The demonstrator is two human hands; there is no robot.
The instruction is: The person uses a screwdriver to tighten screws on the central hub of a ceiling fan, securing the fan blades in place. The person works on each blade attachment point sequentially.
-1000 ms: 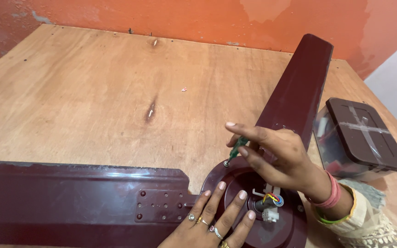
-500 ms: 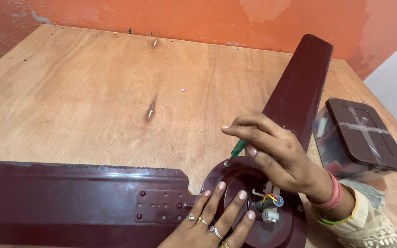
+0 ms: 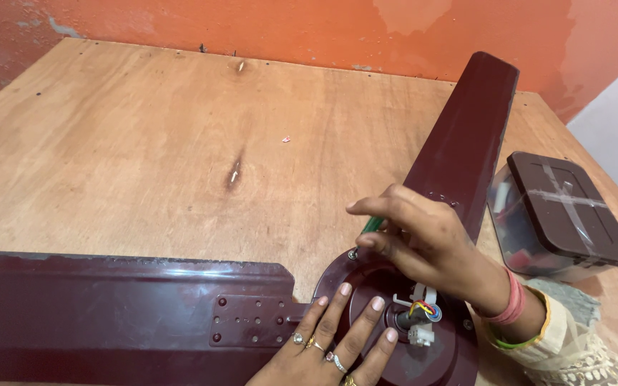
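A dark maroon ceiling fan lies on a plywood table (image 3: pixel 144 164). Its round motor hub (image 3: pixel 438 357) sits at the bottom centre, with coloured wires (image 3: pixel 423 311) at the shaft. One blade (image 3: pixel 109 314) stretches left, another blade (image 3: pixel 470 136) runs up to the right. My left hand (image 3: pixel 330 347), with rings on its fingers, presses flat on the hub. My right hand (image 3: pixel 423 246) grips a green-handled screwdriver (image 3: pixel 372 226), whose tip points down at a screw (image 3: pixel 352 254) on the hub's rim.
A clear plastic box with a dark brown lid (image 3: pixel 566 211) stands at the right, close to my right forearm. An orange wall (image 3: pixel 287 28) runs behind the table. A small scrap (image 3: pixel 287 139) lies on the wood.
My right hand has curled its fingers more tightly around the screwdriver and shifted slightly left over the hub's rim. The left hand stays put.
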